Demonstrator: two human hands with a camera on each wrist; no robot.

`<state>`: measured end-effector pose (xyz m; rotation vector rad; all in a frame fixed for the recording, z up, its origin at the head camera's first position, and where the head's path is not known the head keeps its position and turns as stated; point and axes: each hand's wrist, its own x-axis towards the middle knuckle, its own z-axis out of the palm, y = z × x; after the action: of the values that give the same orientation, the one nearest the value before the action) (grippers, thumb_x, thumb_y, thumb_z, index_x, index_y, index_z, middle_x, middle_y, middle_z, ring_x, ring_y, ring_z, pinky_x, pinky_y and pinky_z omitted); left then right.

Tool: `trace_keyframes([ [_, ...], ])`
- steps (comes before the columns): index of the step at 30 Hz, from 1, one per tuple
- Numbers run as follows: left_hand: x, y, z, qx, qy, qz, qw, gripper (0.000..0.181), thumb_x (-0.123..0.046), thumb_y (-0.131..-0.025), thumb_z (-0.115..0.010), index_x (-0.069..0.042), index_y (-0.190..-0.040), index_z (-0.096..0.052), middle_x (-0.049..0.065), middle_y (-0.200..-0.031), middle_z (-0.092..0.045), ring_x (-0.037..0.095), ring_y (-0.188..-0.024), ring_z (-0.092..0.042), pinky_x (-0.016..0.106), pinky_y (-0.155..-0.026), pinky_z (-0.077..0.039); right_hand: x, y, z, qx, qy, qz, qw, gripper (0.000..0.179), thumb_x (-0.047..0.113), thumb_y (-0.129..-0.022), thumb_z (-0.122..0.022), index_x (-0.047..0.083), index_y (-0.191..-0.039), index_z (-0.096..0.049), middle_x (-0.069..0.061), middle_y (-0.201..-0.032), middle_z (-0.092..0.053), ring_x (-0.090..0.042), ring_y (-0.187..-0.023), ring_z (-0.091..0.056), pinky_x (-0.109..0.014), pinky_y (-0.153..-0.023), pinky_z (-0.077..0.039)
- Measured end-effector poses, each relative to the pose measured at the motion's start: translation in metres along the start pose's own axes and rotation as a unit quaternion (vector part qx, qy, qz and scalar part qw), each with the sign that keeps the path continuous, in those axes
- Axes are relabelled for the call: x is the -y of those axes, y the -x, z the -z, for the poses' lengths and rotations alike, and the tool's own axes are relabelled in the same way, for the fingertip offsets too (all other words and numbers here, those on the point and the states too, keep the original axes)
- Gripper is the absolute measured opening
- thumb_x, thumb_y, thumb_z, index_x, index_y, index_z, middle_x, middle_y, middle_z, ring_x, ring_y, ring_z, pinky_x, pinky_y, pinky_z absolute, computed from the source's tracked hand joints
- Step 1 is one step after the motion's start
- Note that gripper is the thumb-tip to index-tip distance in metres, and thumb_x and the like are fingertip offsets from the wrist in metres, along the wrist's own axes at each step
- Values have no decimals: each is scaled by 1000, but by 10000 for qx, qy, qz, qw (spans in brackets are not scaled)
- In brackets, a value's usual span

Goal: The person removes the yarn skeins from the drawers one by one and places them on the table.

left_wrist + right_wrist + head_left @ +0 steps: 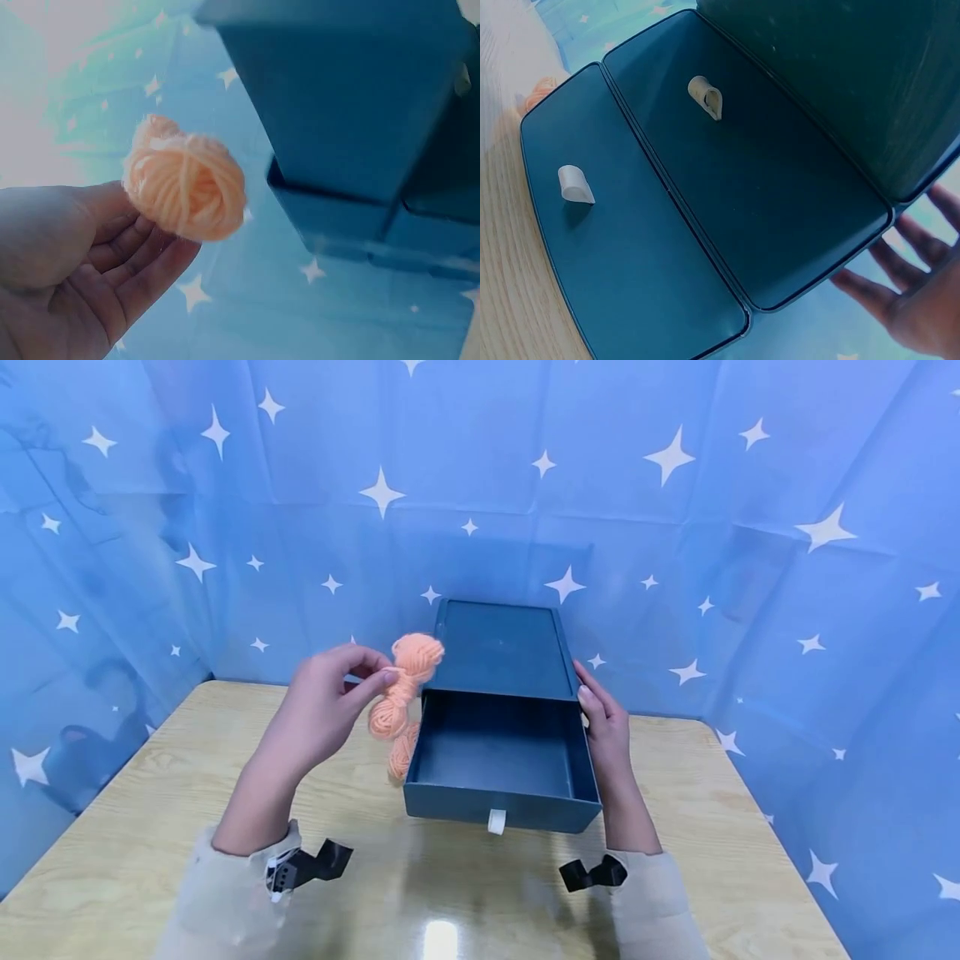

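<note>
My left hand (pixel 324 700) pinches a skein of peach-orange yarn (pixel 405 685) between thumb and fingers, tied narrow in its middle. It is held up at the left of a dark teal drawer unit (pixel 501 647), whose top drawer (pixel 502 810) is pulled out toward me, with a white pull tab (pixel 497 821) on its front. In the left wrist view the round end of the yarn (pixel 187 187) faces the camera. My right hand (pixel 607 731) rests along the unit's right side; in the right wrist view its fingers (pixel 866 292) are extended against the side.
More orange yarn (pixel 403 753) lies left of the unit, partly hidden. Two lower drawer fronts (pixel 780 217) are closed, each with a pull tab (pixel 575 184). The unit stands on a light wood table (pixel 337 827), before a blue star-patterned curtain (pixel 480 468).
</note>
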<state>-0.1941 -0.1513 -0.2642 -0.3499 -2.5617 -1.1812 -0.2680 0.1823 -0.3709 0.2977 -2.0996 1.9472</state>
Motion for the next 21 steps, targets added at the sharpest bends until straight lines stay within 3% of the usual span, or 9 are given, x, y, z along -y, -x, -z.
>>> trace_keyframes([
  [5,25,2,-7,-359,-184,100,9991,20,-24,-102,-62,-6,-105,-72,10,-97,-69,25,-83,-61,36,-76,-53,-1,2,1,46,-1,-1,10000,45,34,-108,-44,27,-152,-48,-1,-161,-43,-27,-148,-40,-67,-118,-30],
  [11,50,5,-22,-788,-632,277,9945,18,-18,-103,-61,-4,-104,-71,14,-102,-69,29,-93,-65,45,-81,-55,-1,1,3,-15,15,50,10000,45,34,-107,-44,25,-152,-48,-2,-160,-44,-28,-147,-40,-68,-118,-29],
  [17,67,10,-35,-791,-815,498,9923,18,-16,-102,-60,-1,-105,-71,17,-104,-68,30,-92,-65,43,-77,-54,-2,2,2,61,62,24,10000,45,34,-108,-43,27,-152,-47,0,-161,-43,-27,-149,-38,-69,-118,-28],
  [21,79,5,-43,-793,-903,507,9915,19,-16,-103,-60,0,-104,-70,17,-102,-67,30,-89,-65,41,-75,-53,-1,1,2,18,68,7,10000,45,34,-107,-43,28,-152,-47,0,-161,-43,-26,-149,-39,-68,-118,-29],
])
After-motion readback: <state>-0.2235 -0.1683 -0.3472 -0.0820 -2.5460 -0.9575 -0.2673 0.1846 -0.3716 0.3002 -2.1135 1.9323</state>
